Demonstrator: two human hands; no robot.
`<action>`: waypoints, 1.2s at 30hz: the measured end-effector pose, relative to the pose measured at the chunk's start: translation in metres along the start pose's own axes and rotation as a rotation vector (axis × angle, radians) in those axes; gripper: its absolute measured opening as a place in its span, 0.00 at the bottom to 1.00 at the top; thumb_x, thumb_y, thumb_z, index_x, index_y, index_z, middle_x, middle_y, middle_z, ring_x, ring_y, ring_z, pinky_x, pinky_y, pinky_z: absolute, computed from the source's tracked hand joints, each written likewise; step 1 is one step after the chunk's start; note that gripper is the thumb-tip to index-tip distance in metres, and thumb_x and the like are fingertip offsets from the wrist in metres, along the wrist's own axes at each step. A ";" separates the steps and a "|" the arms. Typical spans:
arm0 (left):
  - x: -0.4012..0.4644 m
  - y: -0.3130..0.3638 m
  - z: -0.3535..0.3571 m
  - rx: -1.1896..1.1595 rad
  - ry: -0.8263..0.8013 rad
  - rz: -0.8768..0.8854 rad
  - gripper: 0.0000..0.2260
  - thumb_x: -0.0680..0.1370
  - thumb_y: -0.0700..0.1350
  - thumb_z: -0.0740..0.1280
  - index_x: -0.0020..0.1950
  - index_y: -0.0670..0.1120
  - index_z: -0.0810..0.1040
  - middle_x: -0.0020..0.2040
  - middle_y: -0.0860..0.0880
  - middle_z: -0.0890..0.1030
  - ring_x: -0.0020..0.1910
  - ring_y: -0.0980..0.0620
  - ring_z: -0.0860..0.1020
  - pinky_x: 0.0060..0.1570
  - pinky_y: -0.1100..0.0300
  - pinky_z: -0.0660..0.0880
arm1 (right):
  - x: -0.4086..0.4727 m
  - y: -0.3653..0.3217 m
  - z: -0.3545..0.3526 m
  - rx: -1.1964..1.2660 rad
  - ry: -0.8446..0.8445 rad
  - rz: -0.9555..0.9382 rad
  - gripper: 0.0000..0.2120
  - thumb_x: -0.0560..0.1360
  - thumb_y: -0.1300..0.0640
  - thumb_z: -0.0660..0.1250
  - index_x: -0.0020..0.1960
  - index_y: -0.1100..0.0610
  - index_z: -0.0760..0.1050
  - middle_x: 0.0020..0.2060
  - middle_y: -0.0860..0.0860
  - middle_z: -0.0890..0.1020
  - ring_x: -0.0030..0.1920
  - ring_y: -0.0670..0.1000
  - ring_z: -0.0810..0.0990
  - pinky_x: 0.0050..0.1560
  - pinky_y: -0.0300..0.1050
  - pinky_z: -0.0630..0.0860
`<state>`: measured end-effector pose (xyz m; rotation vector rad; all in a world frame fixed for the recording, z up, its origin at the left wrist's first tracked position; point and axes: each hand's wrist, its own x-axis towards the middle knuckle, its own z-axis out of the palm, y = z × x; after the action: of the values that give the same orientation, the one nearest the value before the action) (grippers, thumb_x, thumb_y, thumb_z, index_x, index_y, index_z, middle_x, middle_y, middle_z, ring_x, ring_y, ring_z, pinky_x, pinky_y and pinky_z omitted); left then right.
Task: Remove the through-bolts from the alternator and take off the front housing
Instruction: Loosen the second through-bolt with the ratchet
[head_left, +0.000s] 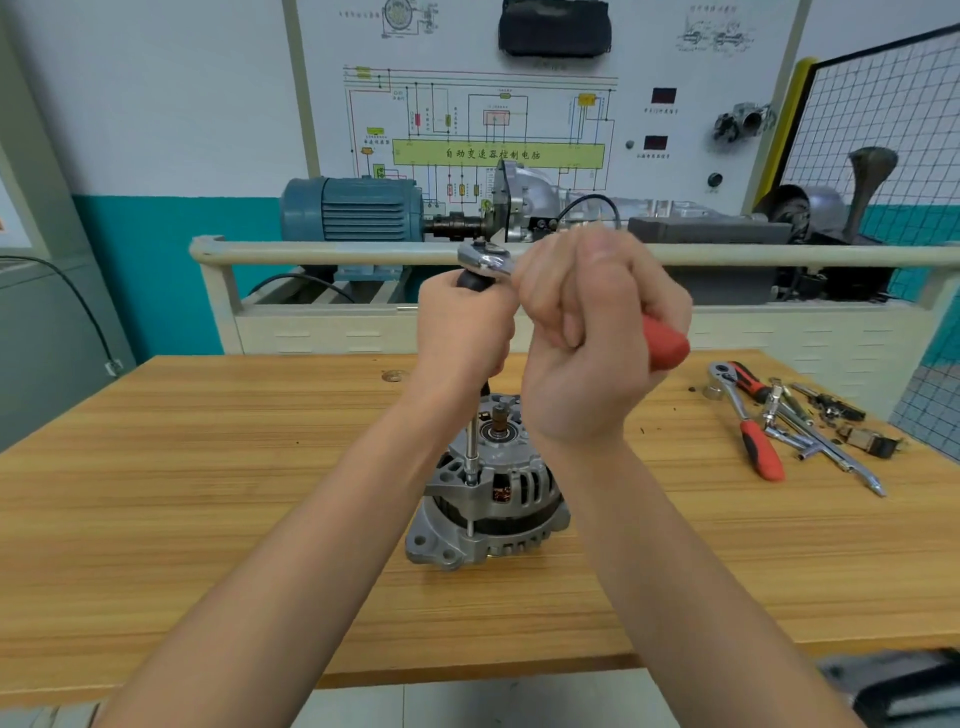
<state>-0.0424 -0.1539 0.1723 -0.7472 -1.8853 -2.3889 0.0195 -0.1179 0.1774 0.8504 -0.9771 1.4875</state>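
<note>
A silver alternator (488, 499) stands upright on the wooden table (208, 467), shaft end up. A long extension bar (471, 452) rises from a through-bolt on its left side. My left hand (462, 327) grips the black upper part of that bar. On top sits a ratchet head (483, 258), and my right hand (592, 332) is wrapped round the ratchet's red handle (667, 343). The socket on the bolt is partly hidden by the housing rib.
A second red-handled ratchet (748, 421), chrome bars and small loose parts (831, 415) lie on the table's right side. Behind the table stands a cream trainer bench with a rail (311, 252), a blue motor (353, 208) and a wiring board.
</note>
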 end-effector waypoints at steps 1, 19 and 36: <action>0.000 0.000 -0.001 0.004 0.007 0.008 0.18 0.76 0.36 0.63 0.30 0.48 0.62 0.19 0.55 0.62 0.19 0.56 0.58 0.22 0.67 0.54 | 0.000 0.000 0.001 -0.014 -0.005 -0.002 0.18 0.71 0.62 0.58 0.26 0.50 0.60 0.21 0.47 0.63 0.22 0.46 0.60 0.29 0.43 0.56; 0.000 0.005 -0.014 -0.046 -0.239 -0.071 0.23 0.75 0.34 0.62 0.23 0.50 0.59 0.19 0.53 0.57 0.17 0.56 0.53 0.21 0.70 0.52 | 0.028 0.007 -0.025 0.520 0.160 0.410 0.25 0.75 0.62 0.52 0.19 0.53 0.62 0.16 0.47 0.61 0.21 0.47 0.53 0.25 0.40 0.58; 0.004 0.008 -0.025 -0.119 -0.560 -0.070 0.15 0.70 0.40 0.66 0.25 0.46 0.67 0.20 0.50 0.64 0.18 0.53 0.61 0.22 0.65 0.58 | 0.039 0.011 -0.039 0.748 0.258 0.566 0.22 0.71 0.59 0.56 0.18 0.55 0.60 0.14 0.48 0.58 0.21 0.47 0.50 0.24 0.38 0.54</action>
<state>-0.0527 -0.1776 0.1773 -1.5168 -1.9624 -2.5390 0.0034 -0.0668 0.1962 0.8926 -0.4612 2.4618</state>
